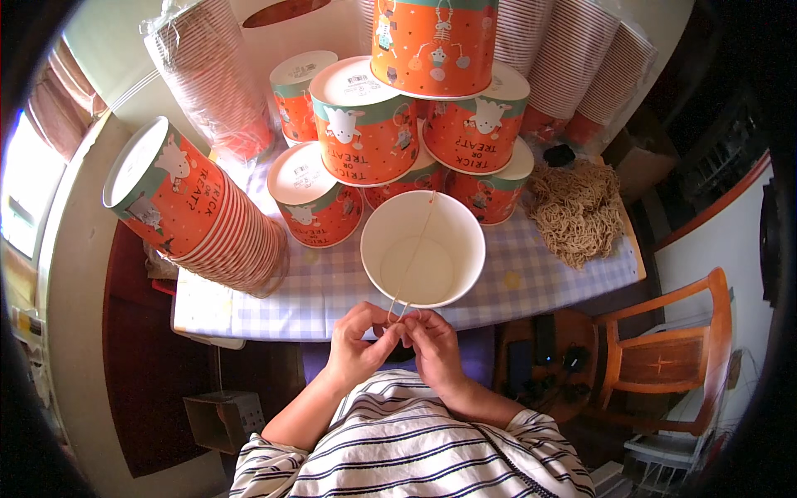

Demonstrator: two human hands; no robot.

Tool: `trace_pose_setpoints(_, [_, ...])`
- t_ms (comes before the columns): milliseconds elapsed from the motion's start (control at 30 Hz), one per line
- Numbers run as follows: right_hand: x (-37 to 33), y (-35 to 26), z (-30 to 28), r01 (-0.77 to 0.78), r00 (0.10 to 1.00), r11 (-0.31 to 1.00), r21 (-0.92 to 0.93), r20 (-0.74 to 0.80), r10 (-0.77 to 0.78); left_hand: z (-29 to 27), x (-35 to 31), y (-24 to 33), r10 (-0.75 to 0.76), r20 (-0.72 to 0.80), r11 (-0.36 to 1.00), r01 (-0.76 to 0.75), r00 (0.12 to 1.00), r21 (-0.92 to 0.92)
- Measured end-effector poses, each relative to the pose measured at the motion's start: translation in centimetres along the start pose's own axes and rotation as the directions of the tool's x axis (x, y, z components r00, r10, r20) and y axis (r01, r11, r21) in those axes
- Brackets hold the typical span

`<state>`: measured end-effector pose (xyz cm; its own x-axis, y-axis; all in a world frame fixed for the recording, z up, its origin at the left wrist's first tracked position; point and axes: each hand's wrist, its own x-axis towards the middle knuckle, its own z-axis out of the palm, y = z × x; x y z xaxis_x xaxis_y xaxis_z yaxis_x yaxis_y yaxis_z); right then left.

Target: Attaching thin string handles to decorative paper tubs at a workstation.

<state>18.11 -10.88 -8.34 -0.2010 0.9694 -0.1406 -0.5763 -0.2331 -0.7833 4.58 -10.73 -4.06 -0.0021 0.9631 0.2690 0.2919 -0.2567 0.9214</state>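
left hand, right hand: both closed in tight pinch on string. string crosses mouth of tub, near front edge of table. hard tug could tip tub; loose pinch could drop string.

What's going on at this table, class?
A person's left hand and right hand meet just in front of an open paper bucket, pinching a thin cord that runs across its mouth to the far rim. Behind it, upside-down orange buckets are piled; tangled tan string lies to the right.
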Motion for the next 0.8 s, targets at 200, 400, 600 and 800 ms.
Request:
trace_pose_setpoints(200, [0.02,-0.42,0.09,0.032,0.999,0.998,-0.049,-0.014,-0.033,-0.22,-0.3,-0.55,-0.041,0.007,0.995,0.042,0.999,-0.089])
trace_pose_setpoints(400, [-0.03,-0.52,0.21,0.066,0.997,0.989,-0.131,-0.03,-0.07,-0.08,-0.04,-0.18,0.005,0.015,1.0,-0.005,1.0,-0.009])
trace_pose_setpoints(600, [-0.06,-0.42,0.15,0.079,0.995,0.977,-0.198,-0.046,-0.089,0.06,0.03,0.14,-0.005,-0.004,0.999,0.005,1.0,0.033])
trace_pose_setpoints(800, [-0.05,-0.46,0.16,0.09,0.993,0.976,-0.2,-0.055,-0.103,0.0,0.0,0.33,-0.01,-0.007,0.999,0.01,1.0,0.051])
